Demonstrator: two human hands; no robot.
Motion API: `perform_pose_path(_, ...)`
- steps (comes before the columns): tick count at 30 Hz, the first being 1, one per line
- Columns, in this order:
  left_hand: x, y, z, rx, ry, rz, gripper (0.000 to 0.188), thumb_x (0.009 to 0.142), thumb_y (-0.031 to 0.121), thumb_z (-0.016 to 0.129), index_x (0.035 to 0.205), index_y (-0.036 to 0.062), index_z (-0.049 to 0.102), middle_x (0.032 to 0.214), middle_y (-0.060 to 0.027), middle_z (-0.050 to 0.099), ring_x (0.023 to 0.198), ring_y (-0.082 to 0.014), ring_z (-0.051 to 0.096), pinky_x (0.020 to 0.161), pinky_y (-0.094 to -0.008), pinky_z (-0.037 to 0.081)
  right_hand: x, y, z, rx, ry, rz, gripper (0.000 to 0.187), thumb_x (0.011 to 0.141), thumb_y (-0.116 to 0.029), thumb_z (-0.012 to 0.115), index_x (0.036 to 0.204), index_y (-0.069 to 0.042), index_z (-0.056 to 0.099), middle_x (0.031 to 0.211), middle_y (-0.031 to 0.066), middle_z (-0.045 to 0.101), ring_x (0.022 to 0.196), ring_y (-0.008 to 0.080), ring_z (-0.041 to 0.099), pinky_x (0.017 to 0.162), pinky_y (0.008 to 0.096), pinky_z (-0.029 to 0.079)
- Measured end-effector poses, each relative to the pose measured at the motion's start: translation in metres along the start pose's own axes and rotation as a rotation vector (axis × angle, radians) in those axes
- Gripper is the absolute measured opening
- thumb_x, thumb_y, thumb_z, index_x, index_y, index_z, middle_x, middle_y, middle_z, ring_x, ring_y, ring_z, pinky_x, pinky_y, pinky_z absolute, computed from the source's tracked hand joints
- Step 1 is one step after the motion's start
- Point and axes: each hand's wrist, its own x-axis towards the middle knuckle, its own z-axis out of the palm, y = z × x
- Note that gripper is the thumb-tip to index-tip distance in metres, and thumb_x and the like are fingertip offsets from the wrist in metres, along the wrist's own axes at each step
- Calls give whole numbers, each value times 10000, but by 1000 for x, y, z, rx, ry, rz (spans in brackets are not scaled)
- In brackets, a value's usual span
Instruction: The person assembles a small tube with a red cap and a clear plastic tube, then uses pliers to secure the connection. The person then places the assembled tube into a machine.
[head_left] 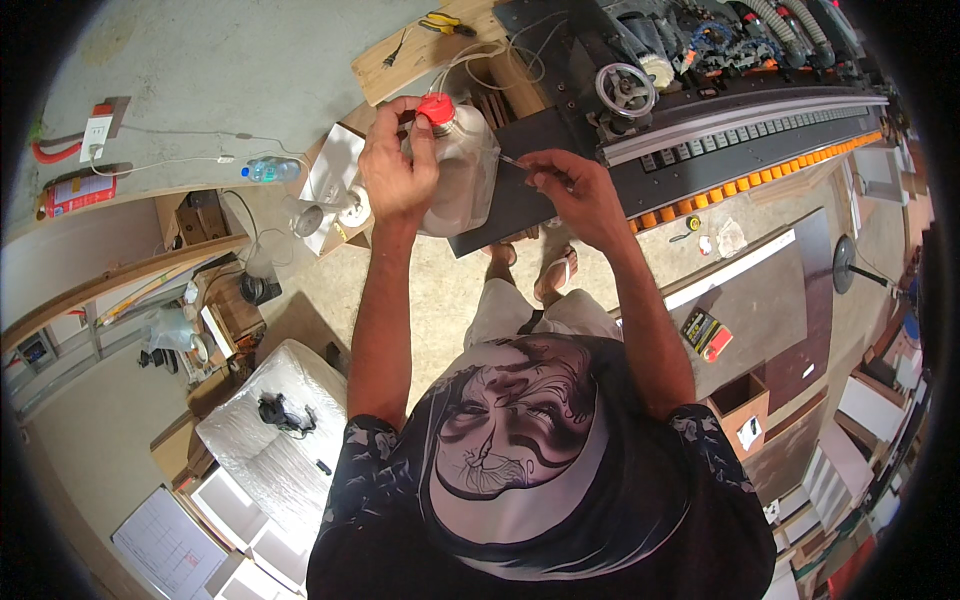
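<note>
A translucent plastic jug (pixel 462 185) stands at the corner of the black machine's bed, topped by a red cap (pixel 436 108). Thin clear tubing (pixel 470 58) runs behind the cap. My left hand (pixel 402 170) is closed on the cap, thumb in front and fingers round its left side. At the jug's right, my right hand (pixel 580 195) pinches a thin, light-coloured rod-like tool (pixel 514 162). The tool's tip points at the jug's upper right side; whether it touches, I cannot tell. My fingers hide its other end.
The black machine (pixel 690 150) with a handwheel (pixel 626 90) and a row of orange pads extends right. Yellow-handled pliers (pixel 446 24) lie on a wooden board (pixel 400 62). Left are a water bottle (pixel 270 171), a glass jar (pixel 303 216) and loose cables. My sandalled feet are below.
</note>
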Motion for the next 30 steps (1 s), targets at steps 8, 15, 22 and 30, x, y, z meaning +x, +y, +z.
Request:
perform_pose_path(8, 0, -7, 0, 24, -20, 5, 302, 1033, 164, 603, 1282, 8, 668, 1088, -207, 762, 1015, -344, 756, 894, -430, 586, -1, -5, 0, -16, -4, -1, 276, 1001, -7, 610, 1242, -18, 744, 1022, 75, 756, 973, 131, 706, 893, 305, 555)
perform_pose_path(15, 0, -13, -1, 76, -33, 42, 344, 1091, 144, 557, 1386, -22, 613, 1216, -212, 737, 1070, -267, 750, 895, -383, 600, -1, -3, 1, -16, -16, 9, 285, 997, -7, 613, 1251, -15, 742, 1025, 75, 752, 973, 132, 706, 902, 307, 556)
perform_pose_path(22, -1, -12, -1, 74, -36, 51, 362, 1088, 130, 526, 1418, 12, 615, 1263, -229, 722, 1134, -324, 725, 945, -419, 582, -2, 2, 3, 33, -13, -6, 281, 1006, -3, 607, 1257, 1, 734, 1035, 63, 745, 970, 127, 701, 910, 300, 557)
perform_pose_path(30, 5, -3, -4, 133, -84, 259, 387, 1063, 150, 526, 1422, 116, 667, 1410, -200, 659, 1262, -425, 636, 1076, -470, 511, -2, 7, 4, 35, -14, -16, 265, 1014, -8, 615, 1251, -6, 734, 1041, 67, 749, 980, 128, 708, 902, 297, 555)
